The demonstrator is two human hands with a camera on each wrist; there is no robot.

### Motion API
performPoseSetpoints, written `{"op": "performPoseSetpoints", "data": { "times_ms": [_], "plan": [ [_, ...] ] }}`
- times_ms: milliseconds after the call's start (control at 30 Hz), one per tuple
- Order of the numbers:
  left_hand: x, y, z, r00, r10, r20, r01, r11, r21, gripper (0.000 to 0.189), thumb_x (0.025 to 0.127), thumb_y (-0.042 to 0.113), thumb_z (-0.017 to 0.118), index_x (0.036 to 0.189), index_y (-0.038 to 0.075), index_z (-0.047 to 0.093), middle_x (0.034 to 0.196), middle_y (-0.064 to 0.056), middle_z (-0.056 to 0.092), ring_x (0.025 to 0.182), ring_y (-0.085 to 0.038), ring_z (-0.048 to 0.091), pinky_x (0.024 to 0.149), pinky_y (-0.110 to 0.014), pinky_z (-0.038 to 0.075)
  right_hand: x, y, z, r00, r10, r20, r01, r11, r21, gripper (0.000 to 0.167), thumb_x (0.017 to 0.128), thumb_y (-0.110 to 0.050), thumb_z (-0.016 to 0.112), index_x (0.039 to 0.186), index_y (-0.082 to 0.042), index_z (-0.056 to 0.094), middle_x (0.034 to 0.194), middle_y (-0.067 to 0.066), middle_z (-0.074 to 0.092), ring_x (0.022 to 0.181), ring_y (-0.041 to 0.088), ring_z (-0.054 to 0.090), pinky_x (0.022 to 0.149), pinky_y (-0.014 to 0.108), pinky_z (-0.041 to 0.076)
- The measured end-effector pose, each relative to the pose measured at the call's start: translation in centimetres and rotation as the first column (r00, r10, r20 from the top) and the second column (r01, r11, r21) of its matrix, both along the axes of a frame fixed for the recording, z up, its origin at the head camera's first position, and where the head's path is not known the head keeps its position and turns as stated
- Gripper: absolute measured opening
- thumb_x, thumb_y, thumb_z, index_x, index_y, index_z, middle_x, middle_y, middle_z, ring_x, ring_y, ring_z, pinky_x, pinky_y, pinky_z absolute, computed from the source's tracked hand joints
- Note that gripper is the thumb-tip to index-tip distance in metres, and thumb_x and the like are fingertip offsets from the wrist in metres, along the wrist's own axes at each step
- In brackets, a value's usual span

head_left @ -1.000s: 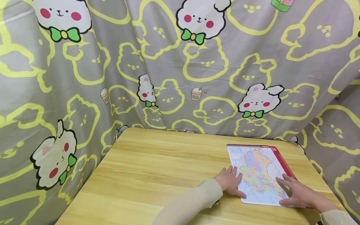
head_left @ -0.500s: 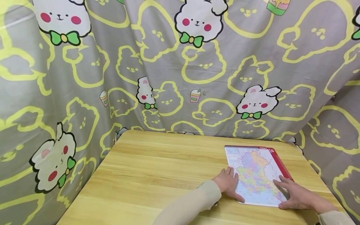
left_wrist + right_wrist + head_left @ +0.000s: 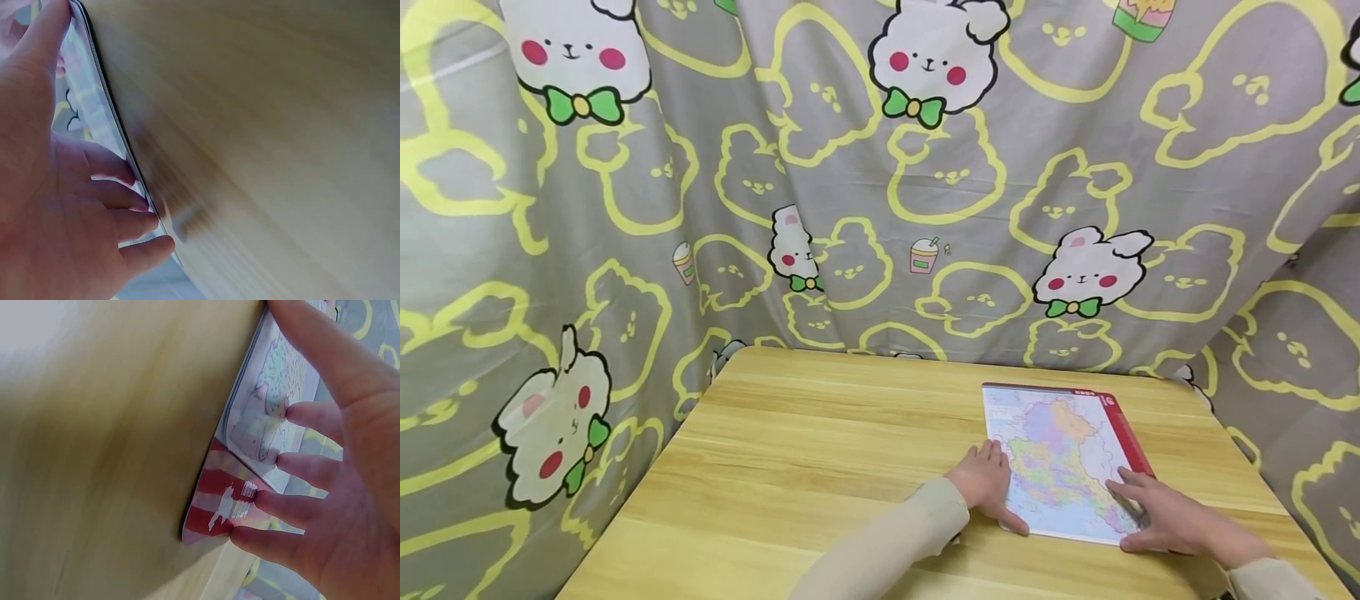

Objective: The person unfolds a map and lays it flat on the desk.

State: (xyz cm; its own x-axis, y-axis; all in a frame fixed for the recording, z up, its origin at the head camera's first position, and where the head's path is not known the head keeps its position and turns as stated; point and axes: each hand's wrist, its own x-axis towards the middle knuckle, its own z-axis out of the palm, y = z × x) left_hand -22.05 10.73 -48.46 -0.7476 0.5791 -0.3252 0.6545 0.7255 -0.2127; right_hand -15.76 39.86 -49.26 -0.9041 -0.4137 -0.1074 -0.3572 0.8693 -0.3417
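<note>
A flat map sheet [image 3: 1052,458], with pastel regions, pale blue sea and a red strip down its right side, lies on the wooden table. My left hand [image 3: 985,483] rests along its left edge, fingers extended and thumb at the near left corner. In the left wrist view, the fingertips of the left hand [image 3: 81,206] meet the thin dark edge. Toward the near right corner, my right hand [image 3: 1168,517] has its fingers spread on the sheet. The right wrist view shows the right fingertips touching the map and its red strip [image 3: 209,494], which carries a barcode.
The wooden table [image 3: 790,467] extends left of the map. A grey curtain [image 3: 857,183] with yellow outlines and white rabbit prints hangs behind it and on both sides, close to the table's edges.
The map sheet has slid left across the table, with both hands moving along with it. Their placement on it looks about the same.
</note>
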Motion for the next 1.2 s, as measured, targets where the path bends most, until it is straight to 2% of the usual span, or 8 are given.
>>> {"op": "performPoseSetpoints", "data": {
  "times_ms": [233, 500, 933, 1200],
  "plan": [
    [-0.1, -1.8, -0.1, 1.0, 0.029, 0.003, -0.029, 0.999, 0.018, 0.119, 0.062, 0.09, 0.046, 0.151, 0.016, 0.022, 0.156, -0.003, 0.018, 0.142, -0.016, 0.016, 0.11, -0.029, 0.023, -0.3, -1.8, 0.0, 1.0, 0.018, -0.017, -0.017, 1.0, 0.005, 0.088, 0.067, -0.056, 0.076, 0.128, 0.004, 0.055, 0.132, 0.038, 0.039, 0.118, 0.057, 0.039, 0.088, 0.066, 0.036],
    [-0.4, -3.8, -0.2, 0.999, 0.035, 0.018, -0.035, 0.998, 0.043, 0.118, 0.062, 0.088, 0.048, 0.151, 0.013, 0.024, 0.155, -0.006, 0.019, 0.141, -0.017, 0.017, 0.11, -0.03, 0.024, -0.8, -3.7, 0.0, 0.998, 0.046, -0.03, -0.046, 0.999, 0.003, 0.088, 0.068, -0.056, 0.076, 0.128, 0.004, 0.055, 0.132, 0.039, 0.04, 0.117, 0.056, 0.04, 0.088, 0.066, 0.037],
    [-0.8, -7.7, -1.0, 0.998, 0.053, 0.031, -0.056, 0.995, 0.08, 0.119, 0.063, 0.085, 0.051, 0.151, 0.01, 0.023, 0.156, -0.009, 0.018, 0.142, -0.019, 0.016, 0.11, -0.033, 0.024, -1.5, -7.5, 0.0, 0.993, 0.087, -0.074, -0.087, 0.996, 0.007, 0.087, 0.07, -0.058, 0.074, 0.129, 0.003, 0.055, 0.133, 0.036, 0.042, 0.12, 0.053, 0.041, 0.089, 0.063, 0.038],
    [-1.0, -10.4, -1.1, 0.998, 0.058, 0.034, -0.062, 0.992, 0.112, 0.119, 0.064, 0.085, 0.051, 0.15, 0.007, 0.025, 0.155, -0.01, 0.019, 0.142, -0.021, 0.016, 0.11, -0.035, 0.024, -2.3, -9.8, 0.4, 0.993, 0.105, -0.046, -0.105, 0.995, 0.005, 0.086, 0.071, -0.055, 0.075, 0.131, 0.003, 0.053, 0.136, 0.035, 0.039, 0.123, 0.052, 0.037, 0.092, 0.063, 0.036]
  ]
}}
